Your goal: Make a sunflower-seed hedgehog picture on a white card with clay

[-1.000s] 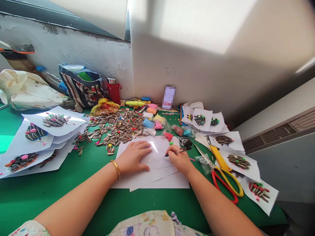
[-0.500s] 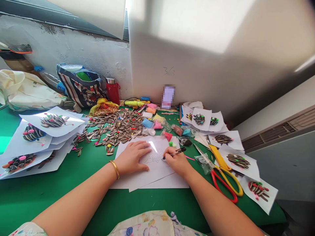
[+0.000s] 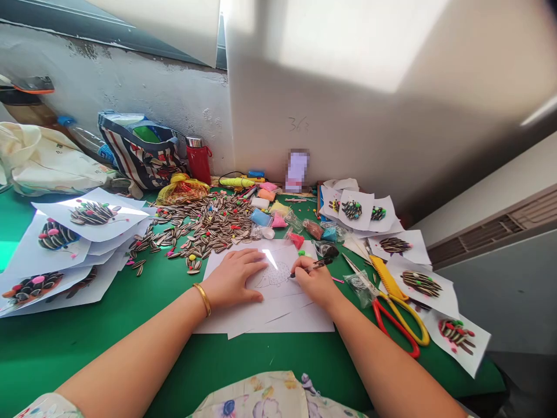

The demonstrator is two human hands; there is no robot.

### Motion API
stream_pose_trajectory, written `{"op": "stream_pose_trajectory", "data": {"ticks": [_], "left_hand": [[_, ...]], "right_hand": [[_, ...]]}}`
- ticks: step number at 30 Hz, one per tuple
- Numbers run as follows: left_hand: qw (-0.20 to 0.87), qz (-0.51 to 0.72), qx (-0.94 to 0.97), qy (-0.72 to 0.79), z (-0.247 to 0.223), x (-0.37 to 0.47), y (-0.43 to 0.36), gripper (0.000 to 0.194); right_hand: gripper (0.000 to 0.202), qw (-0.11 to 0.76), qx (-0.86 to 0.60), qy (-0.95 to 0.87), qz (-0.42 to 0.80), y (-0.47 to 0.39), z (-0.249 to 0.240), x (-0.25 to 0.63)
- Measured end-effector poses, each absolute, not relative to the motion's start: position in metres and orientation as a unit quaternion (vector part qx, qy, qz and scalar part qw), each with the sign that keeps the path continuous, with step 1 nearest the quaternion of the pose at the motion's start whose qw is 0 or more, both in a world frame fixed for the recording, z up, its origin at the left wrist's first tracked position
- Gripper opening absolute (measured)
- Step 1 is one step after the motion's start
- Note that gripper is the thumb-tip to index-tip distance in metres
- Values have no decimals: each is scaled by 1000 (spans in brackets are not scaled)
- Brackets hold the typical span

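My right hand (image 3: 310, 281) is closed around a black pen (image 3: 321, 263), its tip at the right end of a line drawing (image 3: 275, 277) that looks like a hedgehog. The drawing is on a white sheet of paper (image 3: 243, 319), with more sheets lying under it. Flat on the left part of the paper rests my left hand (image 3: 235, 275), fingers spread, a gold bangle at the wrist. Beyond the paper lies a heap of striped sunflower seeds (image 3: 217, 223). Small packets of coloured clay (image 3: 261, 217) sit beside the seeds.
Stacked sheets with seed hedgehogs (image 3: 93, 215) lie at the left, and similar sheets (image 3: 422, 284) at the right. Large red-and-yellow scissors (image 3: 398, 319) and a yellow cutter (image 3: 387, 276) lie right of my hand. Behind stand a red flask (image 3: 198, 161), a striped bag (image 3: 139, 151) and a blurred phone (image 3: 297, 171).
The pen has shifted slightly right and up with my right hand, and more of the drawing's right end shows. My left hand stays in place.
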State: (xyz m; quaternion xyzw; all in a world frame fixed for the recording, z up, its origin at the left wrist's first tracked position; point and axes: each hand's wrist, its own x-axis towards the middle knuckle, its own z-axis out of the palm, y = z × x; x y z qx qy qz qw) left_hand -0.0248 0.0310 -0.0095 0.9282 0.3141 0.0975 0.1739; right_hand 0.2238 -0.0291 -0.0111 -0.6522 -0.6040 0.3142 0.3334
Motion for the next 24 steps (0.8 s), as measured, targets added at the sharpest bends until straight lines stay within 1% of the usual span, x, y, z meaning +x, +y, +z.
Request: {"op": "stream_pose_trajectory", "data": {"ticks": [4,11,19,24], "left_hand": [[175,92,928,317,-8,-24,31,77],[180,97,926,316,-8,-24,31,77],[183,97,926,316,-9,-25,31,77],[183,94,926,318,-7,-24,31,77]], "right_hand": [[17,350,-652,-600,305,-28,-12,226],[16,328,-655,-610,302,-27,-14,226],[17,368,-650,-586,314,-29,-8,226],[18,358,-640,-597,325,-30,-9,223]]}}
